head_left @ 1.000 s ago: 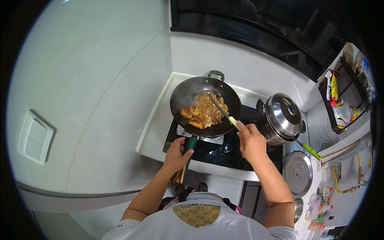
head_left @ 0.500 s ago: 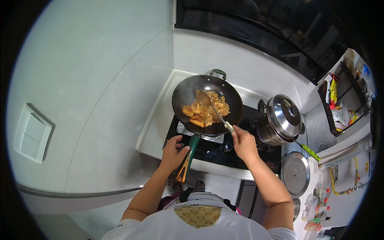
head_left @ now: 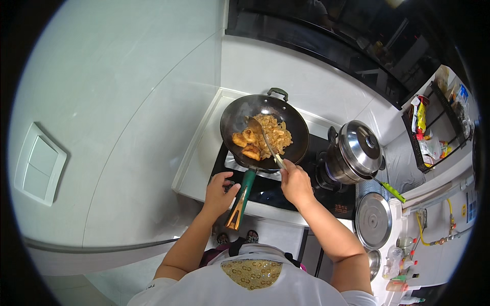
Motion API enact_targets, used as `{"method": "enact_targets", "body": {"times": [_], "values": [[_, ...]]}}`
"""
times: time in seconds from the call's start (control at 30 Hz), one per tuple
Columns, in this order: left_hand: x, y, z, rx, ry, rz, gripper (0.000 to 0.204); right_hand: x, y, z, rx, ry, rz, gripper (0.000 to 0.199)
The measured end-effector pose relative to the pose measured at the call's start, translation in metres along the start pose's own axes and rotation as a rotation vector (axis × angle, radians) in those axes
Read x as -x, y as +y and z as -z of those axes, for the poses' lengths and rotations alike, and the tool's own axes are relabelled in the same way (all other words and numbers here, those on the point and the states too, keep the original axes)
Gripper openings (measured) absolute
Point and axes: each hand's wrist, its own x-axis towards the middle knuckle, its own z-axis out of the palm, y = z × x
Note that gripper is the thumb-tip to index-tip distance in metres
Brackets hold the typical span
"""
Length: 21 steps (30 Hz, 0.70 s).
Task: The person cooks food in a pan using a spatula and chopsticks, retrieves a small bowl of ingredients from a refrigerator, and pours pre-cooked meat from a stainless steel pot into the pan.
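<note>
A dark wok stands on the black stove at the centre, with a green and copper-coloured long handle pointing towards me. In it lie sliced, browned food and several larger golden pieces on the left side. My right hand is closed round the grip of a spatula, whose broad head rests among the food. Just left of the wok handle, my left hand is open, thumb and fingers apart and holding nothing.
A lidded steel pot sits on the right burner, a lit flame under it. Beside it juts a bright green utensil handle. A round metal lid lies on the right counter near several bottles. A black rack holds packets.
My right hand has moved left and slightly nearer with the spatula, whose head has shifted a little left in the wok. My left hand stays beside the handle.
</note>
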Motion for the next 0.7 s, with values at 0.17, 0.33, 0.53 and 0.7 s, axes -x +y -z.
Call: {"method": "enact_targets", "body": {"times": [0.17, 0.33, 0.53, 0.7], "values": [[-0.004, -0.001, 0.009, -0.002, 0.037, -0.002, 0.038, 0.001, 0.013, -0.013, -0.390, -0.080, -0.251, 0.032], [-0.006, 0.011, 0.015, -0.032, 0.036, 0.007, 0.037, 0.004, 0.008, -0.006, -0.237, -0.054, -0.178, 0.031], [-0.006, 0.010, 0.013, -0.014, 0.033, -0.023, 0.035, 0.022, 0.014, -0.005, -0.234, -0.031, -0.060, 0.030], [-0.004, 0.013, 0.014, -0.054, 0.028, -0.002, 0.034, 0.025, 0.007, 0.017, -0.104, -0.028, -0.063, 0.029]]}}
